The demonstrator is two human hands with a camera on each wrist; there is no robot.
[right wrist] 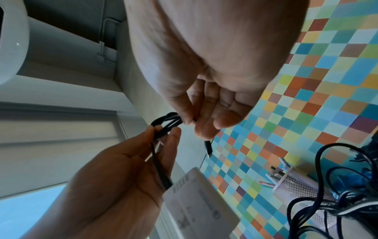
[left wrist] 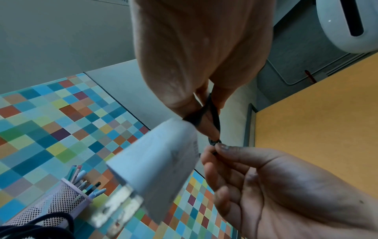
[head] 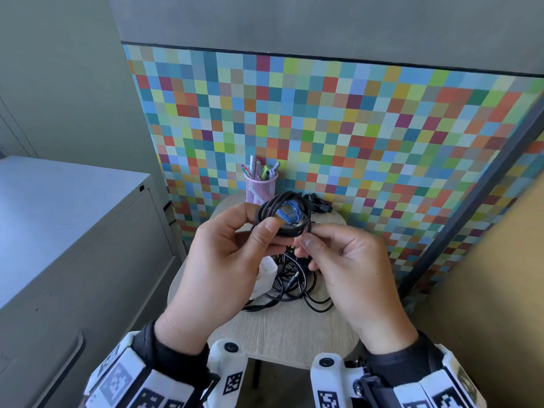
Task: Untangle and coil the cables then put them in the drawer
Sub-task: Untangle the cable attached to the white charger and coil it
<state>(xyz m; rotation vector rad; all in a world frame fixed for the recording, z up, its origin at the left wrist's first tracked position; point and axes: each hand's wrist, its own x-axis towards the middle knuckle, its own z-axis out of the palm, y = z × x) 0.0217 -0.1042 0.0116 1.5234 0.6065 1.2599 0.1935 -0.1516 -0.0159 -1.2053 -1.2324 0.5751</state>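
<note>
My left hand point(head: 265, 228) grips a small coil of black braided cable point(head: 294, 228) above the round table. A white charger point(head: 266, 275) hangs from this cable just under the hand. My right hand point(head: 306, 240) pinches the same cable beside the coil, thumb against forefinger. In the right wrist view the cable's free plug end point(right wrist: 208, 148) sticks out below the right hand's fingers point(right wrist: 204, 129), and the coil point(right wrist: 163, 122) sits on the left hand's fingertips. A tangle of thin black cables point(head: 291, 284) lies on the table beneath both hands. A blue cable point(head: 287, 214) shows through the coil.
The small round wooden table point(head: 282, 328) stands against a checkered partition. A pink mesh pen holder point(head: 260, 187) is at its back edge. A grey cabinet point(head: 73, 231) with drawer fronts stands to the left. An orange panel point(head: 485, 290) closes the right side.
</note>
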